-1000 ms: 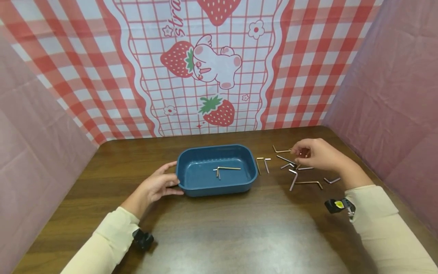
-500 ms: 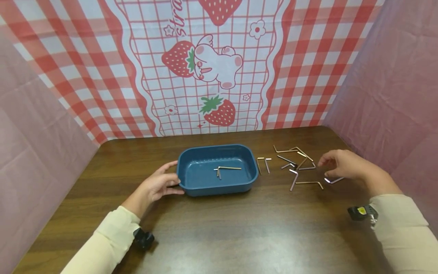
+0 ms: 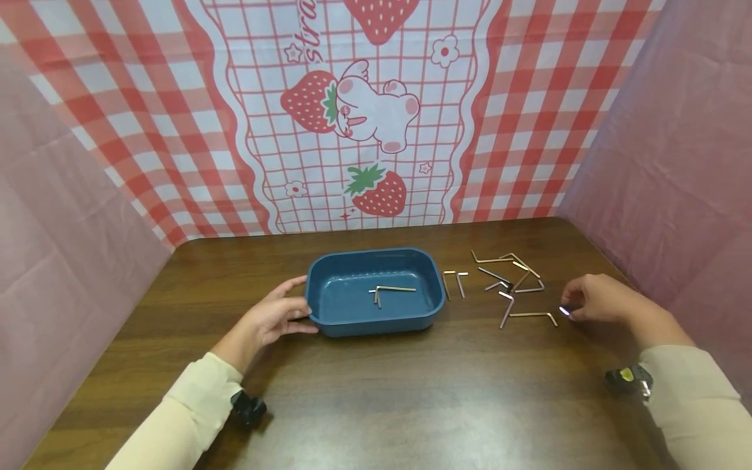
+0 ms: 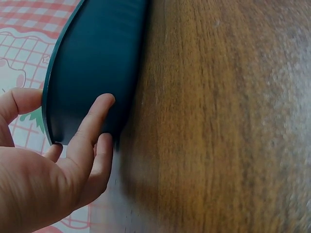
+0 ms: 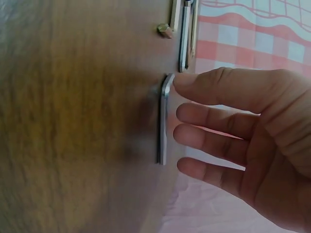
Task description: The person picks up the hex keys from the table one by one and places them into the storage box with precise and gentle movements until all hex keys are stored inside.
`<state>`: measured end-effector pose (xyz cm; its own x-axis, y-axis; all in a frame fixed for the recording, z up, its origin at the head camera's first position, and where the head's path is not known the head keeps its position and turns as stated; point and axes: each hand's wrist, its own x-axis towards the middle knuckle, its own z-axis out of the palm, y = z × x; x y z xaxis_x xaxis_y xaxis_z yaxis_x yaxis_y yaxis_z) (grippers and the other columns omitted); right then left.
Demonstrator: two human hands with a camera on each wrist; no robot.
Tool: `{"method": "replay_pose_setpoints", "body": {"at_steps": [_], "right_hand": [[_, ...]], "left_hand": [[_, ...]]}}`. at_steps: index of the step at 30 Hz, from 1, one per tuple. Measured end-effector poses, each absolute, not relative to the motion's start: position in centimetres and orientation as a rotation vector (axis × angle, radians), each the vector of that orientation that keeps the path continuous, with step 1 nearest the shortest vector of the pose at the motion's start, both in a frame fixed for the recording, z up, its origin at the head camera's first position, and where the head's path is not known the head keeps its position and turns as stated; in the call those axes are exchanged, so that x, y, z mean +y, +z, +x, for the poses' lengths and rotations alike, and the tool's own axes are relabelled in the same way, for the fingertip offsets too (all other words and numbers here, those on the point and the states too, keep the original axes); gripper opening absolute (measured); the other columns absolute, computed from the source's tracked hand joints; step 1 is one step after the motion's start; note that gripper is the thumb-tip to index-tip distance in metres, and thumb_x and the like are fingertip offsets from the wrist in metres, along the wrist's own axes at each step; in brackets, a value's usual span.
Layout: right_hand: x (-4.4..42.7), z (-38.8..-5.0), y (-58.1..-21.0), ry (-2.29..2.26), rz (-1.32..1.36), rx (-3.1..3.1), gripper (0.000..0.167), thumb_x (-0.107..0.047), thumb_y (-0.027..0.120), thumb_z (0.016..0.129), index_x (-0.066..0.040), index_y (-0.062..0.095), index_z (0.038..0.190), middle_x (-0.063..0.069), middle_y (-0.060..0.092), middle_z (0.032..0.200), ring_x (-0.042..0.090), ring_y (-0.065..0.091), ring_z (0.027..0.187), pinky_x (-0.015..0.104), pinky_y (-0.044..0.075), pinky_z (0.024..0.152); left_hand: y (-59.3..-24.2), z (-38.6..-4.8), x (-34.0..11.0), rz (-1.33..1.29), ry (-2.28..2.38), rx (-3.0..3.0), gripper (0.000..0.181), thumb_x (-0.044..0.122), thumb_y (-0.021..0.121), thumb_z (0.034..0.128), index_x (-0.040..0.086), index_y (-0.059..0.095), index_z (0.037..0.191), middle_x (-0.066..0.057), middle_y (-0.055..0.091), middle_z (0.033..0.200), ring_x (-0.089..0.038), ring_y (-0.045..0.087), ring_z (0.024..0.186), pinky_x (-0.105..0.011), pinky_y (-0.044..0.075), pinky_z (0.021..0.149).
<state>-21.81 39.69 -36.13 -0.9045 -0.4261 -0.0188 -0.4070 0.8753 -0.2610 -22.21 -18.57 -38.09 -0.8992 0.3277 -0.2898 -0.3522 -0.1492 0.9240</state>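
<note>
My left hand (image 3: 267,318) rests against the left end of the blue tray (image 3: 376,324), with fairly straight, spread fingers on the outer wall and rim in the left wrist view. Inside the tray lie several hex keys (image 3: 396,288). My right hand (image 3: 602,301) is low over the table's right side, at a silver hex key (image 3: 564,311). In the right wrist view that hex key (image 5: 164,119) lies on the tabletop, the thumb tip close to its bend and the other fingers apart beside it. Whether the thumb touches it, I cannot tell.
Several gold and silver hex keys (image 3: 533,314) lie scattered between the tray and my right hand, some crossing. Two more (image 3: 461,286) lie just right of the tray. A checked cloth (image 3: 523,130) hangs behind the wooden table (image 3: 376,405), with pink cloth at both sides.
My right hand has moved right and toward the near side, from above the scattered keys to the rightmost silver one. My left hand and the tray have stayed in place.
</note>
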Motion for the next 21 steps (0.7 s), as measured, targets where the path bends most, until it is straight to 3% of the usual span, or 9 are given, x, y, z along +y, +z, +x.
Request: {"method": "replay_pose_setpoints", "body": {"at_steps": [9, 21], "right_hand": [[40.0, -21.9, -37.0, -0.357, -0.692, 2.954, 0.021, -0.007, 0.081, 0.066, -0.015, 0.062, 0.071, -0.012, 0.054, 0.067, 0.004, 0.047, 0.061, 0.027, 0.043, 0.054], [39.7, -22.3, -37.6, -0.317, -0.758, 3.008, 0.022, -0.002, 0.070, 0.069, -0.016, 0.054, 0.064, -0.013, 0.044, 0.062, 0.005, 0.040, 0.057, 0.025, 0.035, 0.050]], "left_hand": [[-38.3, -22.4, -18.6, -0.032, 2.089, 1.698, 0.082, -0.011, 0.050, 0.0813, 0.010, 0.017, 0.154, -0.007, 0.055, 0.079, -0.018, 0.061, 0.072, -0.056, 0.055, 0.083], [-38.3, -22.4, -18.6, -0.014, 2.092, 1.702, 0.082, -0.010, 0.051, 0.0817, 0.009, 0.017, 0.154, -0.011, 0.057, 0.085, -0.019, 0.061, 0.074, -0.056, 0.054, 0.084]]}}
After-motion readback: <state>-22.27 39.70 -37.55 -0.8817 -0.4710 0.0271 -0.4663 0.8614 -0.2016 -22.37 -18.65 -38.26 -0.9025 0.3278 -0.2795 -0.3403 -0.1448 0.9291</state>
